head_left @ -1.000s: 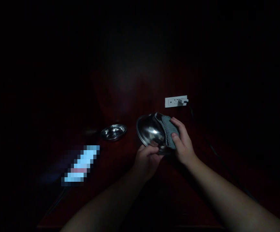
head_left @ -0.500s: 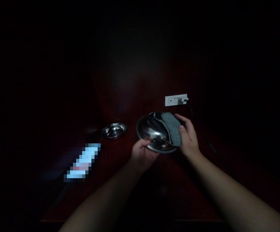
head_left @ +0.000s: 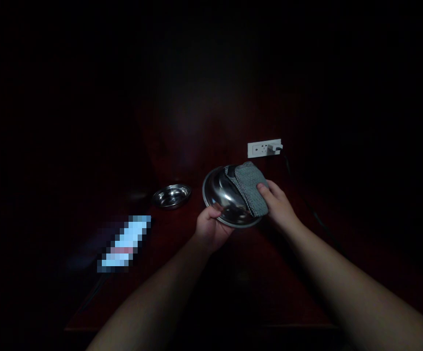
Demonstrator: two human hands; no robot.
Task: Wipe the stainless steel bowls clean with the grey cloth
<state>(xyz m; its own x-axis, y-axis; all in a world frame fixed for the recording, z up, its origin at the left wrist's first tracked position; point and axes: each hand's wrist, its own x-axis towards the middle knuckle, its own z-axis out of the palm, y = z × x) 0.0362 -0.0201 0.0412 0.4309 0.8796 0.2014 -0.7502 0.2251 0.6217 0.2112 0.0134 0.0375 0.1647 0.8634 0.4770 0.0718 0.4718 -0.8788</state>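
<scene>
A shiny metal bowl (head_left: 229, 197) is held up over the dark red table, its rounded underside turned towards me. My left hand (head_left: 211, 229) is closed on the bowl's near left rim, thumb on the outside and fingers beneath. Over the right part of the bowl lies a folded grey-green cloth (head_left: 251, 187). My right hand (head_left: 275, 200) grips this cloth at its right edge, thumb on top, pressing it against the bowl; its other fingers are mostly hidden behind. A second, smaller metal bowl (head_left: 172, 196) stands open side up on the table, left of my hands.
A lit, blurred-out screen (head_left: 125, 243) lies at the left, with a cable running from its lower end. On the back panel is a white socket (head_left: 264, 148) with a plugged-in charger, whose dark cord trails down the right. The surroundings are very dark.
Both hands have shifted slightly left and up with the bowl. The cloth has slid a little further over the bowl's underside, and my right thumb now lies flatter across it.
</scene>
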